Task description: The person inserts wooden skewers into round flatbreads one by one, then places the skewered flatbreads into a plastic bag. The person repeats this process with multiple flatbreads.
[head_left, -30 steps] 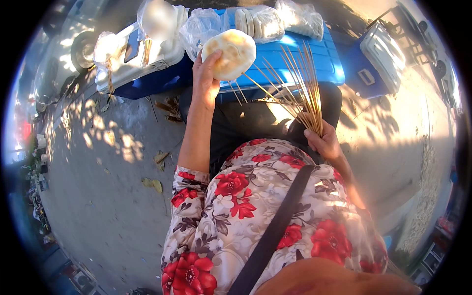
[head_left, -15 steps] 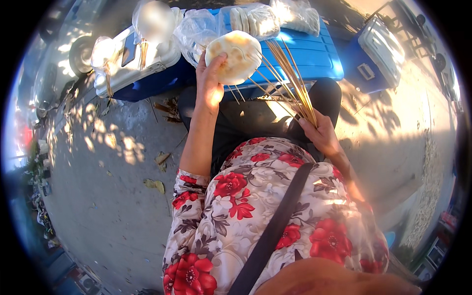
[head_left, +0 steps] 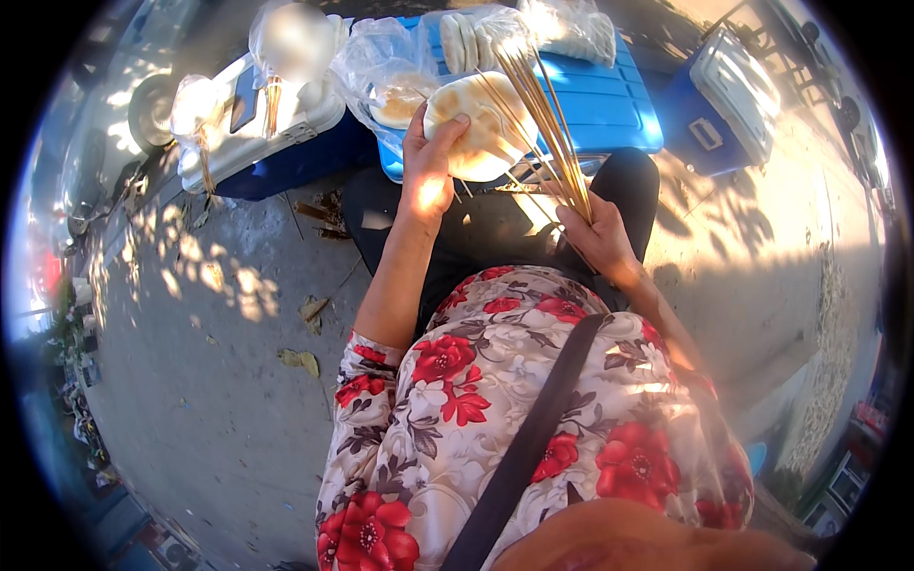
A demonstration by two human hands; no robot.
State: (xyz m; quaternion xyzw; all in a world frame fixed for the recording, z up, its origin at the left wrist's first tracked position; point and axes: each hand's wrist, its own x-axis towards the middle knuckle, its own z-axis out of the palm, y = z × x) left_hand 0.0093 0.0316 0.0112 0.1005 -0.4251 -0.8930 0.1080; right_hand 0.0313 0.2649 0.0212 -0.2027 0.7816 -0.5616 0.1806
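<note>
My left hand (head_left: 436,164) grips a round, pale flatbread (head_left: 476,143) with browned patches, its thumb on the face towards me. In my right hand (head_left: 606,238) is a bundle of thin bamboo skewers (head_left: 562,157), held by the lower ends and fanning upward. Some skewers cross in front of the flatbread's right side; whether any pierces it I cannot tell. Just beyond my left hand, a clear plastic bag (head_left: 379,55) lies open with another flatbread (head_left: 398,103) in it. More flatbreads (head_left: 459,43) stand stacked in bags farther back.
The bags rest on a blue cooler lid (head_left: 609,105) before my knees. At left, a white-lidded cooler (head_left: 309,122) bears a phone (head_left: 246,100) and bagged bundles of skewers (head_left: 273,95). Another blue and white cooler (head_left: 719,105) stands at right. Dry leaves (head_left: 299,362) lie on the concrete.
My left hand has moved right and slightly down with the flatbread. My right hand has shifted left and up, bringing the skewers across the bread. The flatbread in the open bag now shows.
</note>
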